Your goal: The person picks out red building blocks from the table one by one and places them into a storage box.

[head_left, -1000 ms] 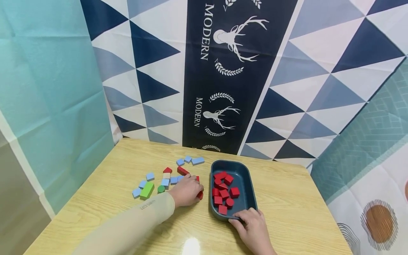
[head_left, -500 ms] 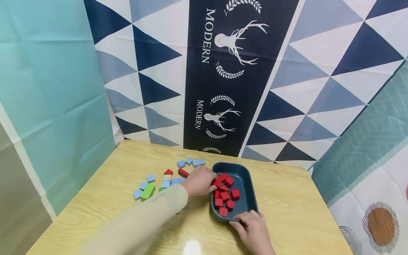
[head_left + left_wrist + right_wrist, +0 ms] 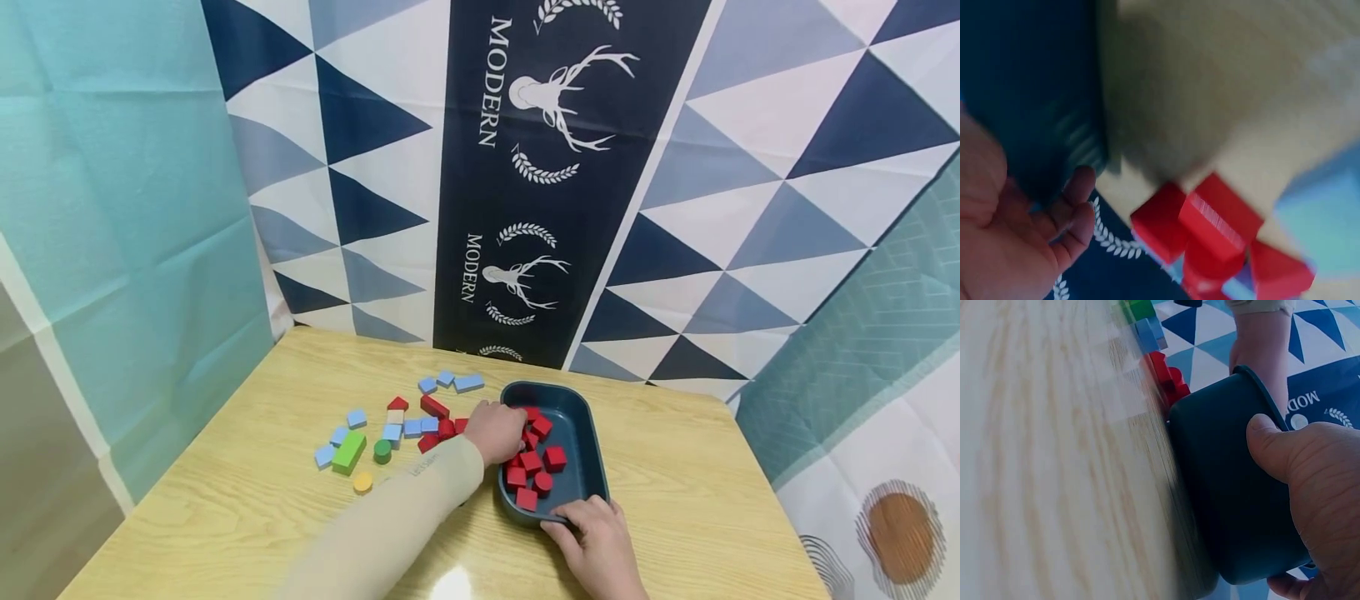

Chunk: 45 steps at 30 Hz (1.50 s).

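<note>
My left hand (image 3: 495, 432) reaches over the left wall of a dark teal tray (image 3: 583, 450), its fingertips down among the red blocks (image 3: 542, 427) inside. In the left wrist view the fingers (image 3: 1075, 231) look bent; whether a block sits between the fingertips is hidden. My right hand (image 3: 600, 542) grips the tray's near right corner, thumb (image 3: 1266, 440) on the outer wall. Left of the tray lie more red blocks, among them a long one (image 3: 434, 407), a triangular one (image 3: 397, 404) and a cluster (image 3: 1213, 219) by my left forearm.
Several light blue blocks (image 3: 469, 383) are scattered at the back and left. A bright green block (image 3: 349, 452), a dark green cylinder (image 3: 382, 451), a yellow round piece (image 3: 363, 482) and a cream block (image 3: 395, 416) lie on the wooden table (image 3: 697, 500). Patterned cloth hangs behind.
My left hand has moved right from the loose red blocks to over the tray, uncovering the yellow piece and a red cluster. My right hand keeps its grip on the tray.
</note>
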### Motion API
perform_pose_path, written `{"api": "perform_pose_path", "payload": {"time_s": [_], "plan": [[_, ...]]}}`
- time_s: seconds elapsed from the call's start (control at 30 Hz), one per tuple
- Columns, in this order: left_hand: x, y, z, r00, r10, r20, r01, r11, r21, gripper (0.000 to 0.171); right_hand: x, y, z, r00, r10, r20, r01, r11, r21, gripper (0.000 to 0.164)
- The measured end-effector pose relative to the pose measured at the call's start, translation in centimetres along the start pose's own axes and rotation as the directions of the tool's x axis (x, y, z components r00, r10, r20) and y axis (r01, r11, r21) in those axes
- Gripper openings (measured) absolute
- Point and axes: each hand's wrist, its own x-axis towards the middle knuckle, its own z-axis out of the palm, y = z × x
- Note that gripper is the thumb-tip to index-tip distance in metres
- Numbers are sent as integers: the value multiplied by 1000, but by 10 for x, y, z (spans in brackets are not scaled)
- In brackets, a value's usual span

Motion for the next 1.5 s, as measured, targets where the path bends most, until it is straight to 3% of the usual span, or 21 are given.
{"api": "perform_pose_path", "payload": {"time_s": [0.23,0.5,1.1,1.3,1.5], "plan": [[-1,7,5,995,-94,-23,93,995,-44,33,1,1,0,1000,8,-1,-8,1000,-8,25],[-3,8,11,995,-91,-46,90,996,-19,37,1,0,-1,1000,18,3,-18,1000,-12,25],[-2,4,14,994,-106,-37,102,990,-100,29,3,-1,0,1000,22,4,-21,1000,-14,26],[-6,5,12,994,-94,-47,91,994,-56,31,3,0,1,1000,-2,-1,2,1000,-9,25],[-10,9,10,994,-56,-97,62,996,57,43,3,-1,1,1000,29,11,-29,1000,-9,25]]}}
